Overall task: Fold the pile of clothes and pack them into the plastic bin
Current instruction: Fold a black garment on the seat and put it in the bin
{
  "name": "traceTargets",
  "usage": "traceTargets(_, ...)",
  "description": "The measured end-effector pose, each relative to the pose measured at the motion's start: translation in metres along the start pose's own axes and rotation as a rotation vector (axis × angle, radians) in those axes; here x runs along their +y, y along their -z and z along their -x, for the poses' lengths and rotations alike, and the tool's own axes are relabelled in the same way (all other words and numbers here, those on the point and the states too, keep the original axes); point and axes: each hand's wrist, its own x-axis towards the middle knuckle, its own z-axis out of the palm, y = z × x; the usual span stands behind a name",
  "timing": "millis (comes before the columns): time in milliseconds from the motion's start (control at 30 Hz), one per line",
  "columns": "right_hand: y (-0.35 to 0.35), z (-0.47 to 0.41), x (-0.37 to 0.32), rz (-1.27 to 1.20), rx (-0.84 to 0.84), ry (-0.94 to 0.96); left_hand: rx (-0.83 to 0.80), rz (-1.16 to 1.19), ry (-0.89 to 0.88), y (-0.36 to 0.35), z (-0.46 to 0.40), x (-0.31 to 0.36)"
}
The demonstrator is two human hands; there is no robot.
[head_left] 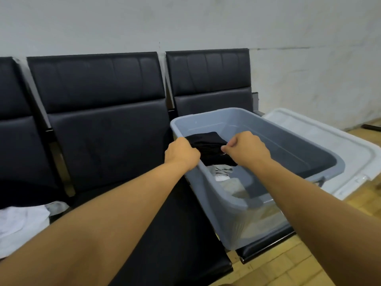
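Left hand (181, 152), right hand (246, 148): fingers grasping black garment (208, 148) over bin (268, 205); fingertips hidden.

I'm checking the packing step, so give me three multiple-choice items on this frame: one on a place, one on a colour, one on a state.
1. Where is the plastic bin?
A. on the floor
B. on a black seat
C. on a table

2. What colour is the folded garment held over the bin?
A. black
B. red
C. yellow

3. What are the left hand and right hand doing?
A. hanging idle
B. pressing the lid
C. gripping the garment

Answers:
1 B, the bin rests on the seat at the right end of the row.
2 A, the cloth is black.
3 C, both hands' fingers curl round the garment's edges.
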Motion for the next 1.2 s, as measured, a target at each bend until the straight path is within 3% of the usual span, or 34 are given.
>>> traceTargets(233, -0.062, 0.030, -0.114, -0.029, -0.069, 0.199, 0.175, 0.040, 0.161, 0.060, 0.019, -0.116)
traceTargets(567, -0.254, 0.094, -0.280, 0.081, -0.376, 0.451, 0.373, -0.069, 0.601, 0.171, 0.080, -0.375)
traceTargets(733, -0.349, 0.126, -0.331, 0.137, -0.499, 0.517, 0.344, -0.205, 0.688, 0.215, 0.123, -0.493)
traceTargets(900, -0.440, 0.152, -0.342, 0.183, -0.711, 0.589, 0.246, -0.299, 0.685, 0.219, 0.145, -0.562)
traceTargets(1000, -0.478, 0.157, -0.343, 0.187, -0.723, 0.637, 0.274, -0.287, 0.662, 0.211, 0.144, -0.584)
traceTargets(1100, -0.500, 0.146, -0.356, 0.199, -0.669, 0.651, 0.382, -0.299, 0.583, 0.209, 0.132, -0.601)
traceTargets(1200, -0.512, 0.131, -0.377, 0.193, -0.656, 0.666, 0.608, -0.326, 0.441, 0.223, 0.105, -0.617)
